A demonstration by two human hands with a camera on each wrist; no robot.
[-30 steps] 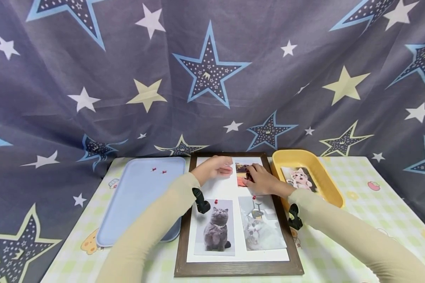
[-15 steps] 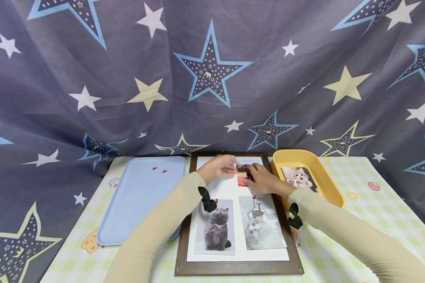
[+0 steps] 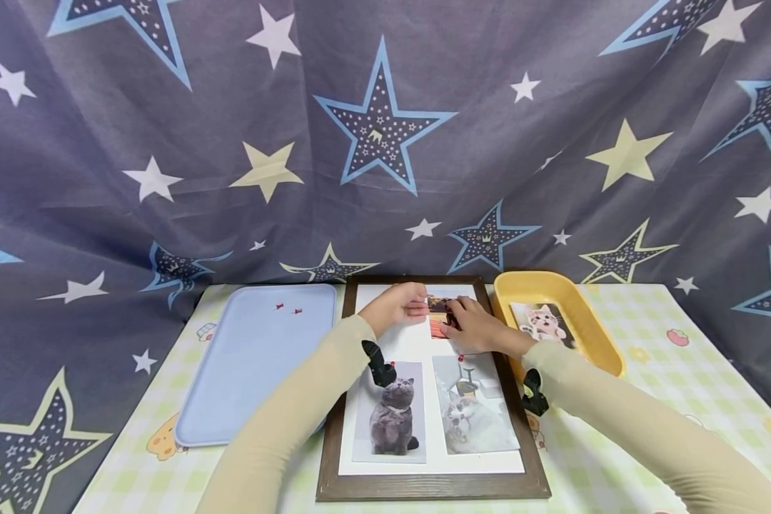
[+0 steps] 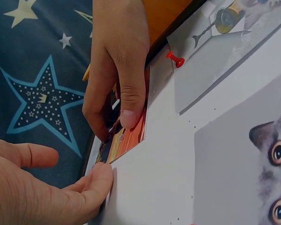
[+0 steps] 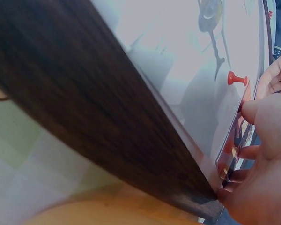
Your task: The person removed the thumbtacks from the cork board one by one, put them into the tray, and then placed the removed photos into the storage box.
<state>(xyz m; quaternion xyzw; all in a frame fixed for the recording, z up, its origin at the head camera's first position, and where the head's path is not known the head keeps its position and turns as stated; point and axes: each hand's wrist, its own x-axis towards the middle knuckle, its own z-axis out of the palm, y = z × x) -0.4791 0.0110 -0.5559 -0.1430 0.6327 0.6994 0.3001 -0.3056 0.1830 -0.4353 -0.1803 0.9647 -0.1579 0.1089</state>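
Note:
A dark wooden-framed white board [image 3: 433, 489] lies on the table. At its upper right, my right hand [image 3: 475, 328] rests spread over an orange and dark photo [image 3: 437, 328], thumb and fingertips pressing on it. My left hand [image 4: 51, 183] has its fingertips right at that photo's edge, thumb held apart and straight, nothing visible between them. Lower on the board are a grey cat photo [image 3: 392, 432] and a white cat photo [image 3: 469, 432]. A red push pin [image 4: 176, 59] stands at the white cat photo's top edge. Much of the orange photo is hidden under my right hand.
On the left lies a blue tray [image 3: 244, 371] with two red push pins near its top. A yellow bin [image 3: 594, 335] on the right holds a kitten photo [image 3: 542, 323]. A star-patterned curtain [image 3: 385, 235] hangs behind the checkered tablecloth [image 3: 617, 442].
My left hand has moved slightly right, up to the edge of the orange photo, and then stays there. My right hand keeps its place on the photo.

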